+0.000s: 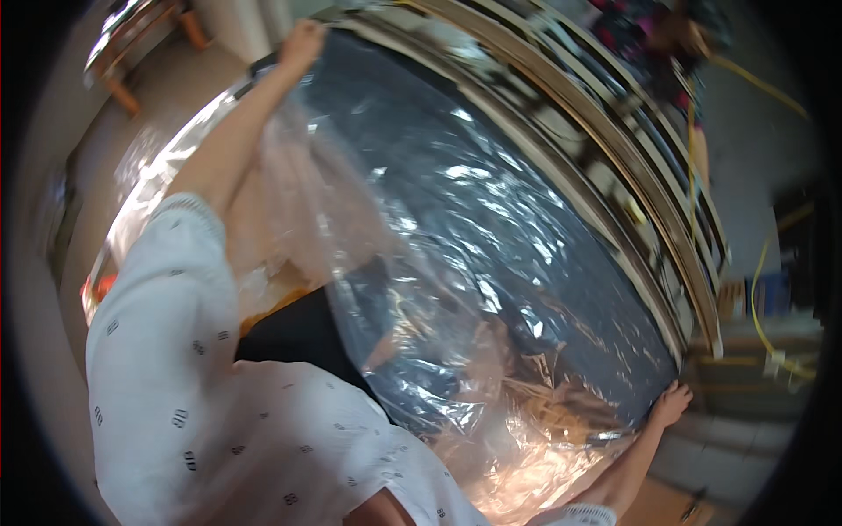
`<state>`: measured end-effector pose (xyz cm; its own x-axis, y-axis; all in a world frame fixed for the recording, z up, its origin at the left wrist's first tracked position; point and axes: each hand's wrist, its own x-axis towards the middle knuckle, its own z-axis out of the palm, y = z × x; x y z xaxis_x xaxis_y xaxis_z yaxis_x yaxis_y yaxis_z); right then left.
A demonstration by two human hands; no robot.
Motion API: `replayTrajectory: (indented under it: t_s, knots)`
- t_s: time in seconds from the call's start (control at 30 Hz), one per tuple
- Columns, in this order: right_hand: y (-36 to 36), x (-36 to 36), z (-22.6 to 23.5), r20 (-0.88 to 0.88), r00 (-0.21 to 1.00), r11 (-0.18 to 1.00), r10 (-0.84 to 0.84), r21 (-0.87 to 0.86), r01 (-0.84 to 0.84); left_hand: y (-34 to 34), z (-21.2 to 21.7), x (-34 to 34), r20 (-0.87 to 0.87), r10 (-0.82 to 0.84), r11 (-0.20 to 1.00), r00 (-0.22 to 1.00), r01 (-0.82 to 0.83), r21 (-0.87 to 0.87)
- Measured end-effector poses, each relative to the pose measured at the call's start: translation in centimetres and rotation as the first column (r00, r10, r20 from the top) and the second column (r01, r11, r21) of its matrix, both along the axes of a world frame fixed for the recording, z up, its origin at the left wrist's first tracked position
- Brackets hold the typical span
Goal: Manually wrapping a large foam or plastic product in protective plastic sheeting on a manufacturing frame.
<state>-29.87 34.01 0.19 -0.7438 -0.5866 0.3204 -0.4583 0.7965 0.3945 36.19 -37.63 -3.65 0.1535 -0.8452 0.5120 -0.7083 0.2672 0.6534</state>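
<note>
A large clear plastic sheet (491,210) lies wrinkled and shiny over a long dark grey panel (386,79) in front of me. My left arm reaches far out, and my left hand (305,44) is closed at the panel's far left corner, gripping the sheet's edge there. At the near right corner my right hand (674,403) has its fingers curled over the edge of the sheet and panel. Which layers lie inside each grip is too small to tell. Loose sheet hangs down toward my body, and the floor shows through it.
Beyond the panel runs a row of long wooden frames (561,61), side by side. Another person (675,35) in patterned clothes is at the far right, near a yellow cord (759,307). A wooden bench (123,83) stands at the far left.
</note>
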Motion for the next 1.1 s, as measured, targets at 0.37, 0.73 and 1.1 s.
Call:
replayTrajectory:
  t_s: [0.37,0.73,1.1]
  knots:
    - [-27.1,44.8,3.6,0.365,-0.062,0.265,0.929,-0.774,-0.575,-4.5,-0.1,4.4,-0.368,-0.380,0.881,0.849,0.453,0.136]
    - [-43.3,59.9,-12.3,0.651,-0.371,0.665,0.662,-0.739,-0.110,-0.5,1.2,0.6,-0.428,-0.197,0.980,0.882,0.169,-0.104]
    - [-21.5,43.6,5.9,0.266,-0.957,0.893,-0.115,-0.395,-0.217,-1.7,0.2,3.0,-0.419,-0.226,0.974,0.879,0.200,-0.105]
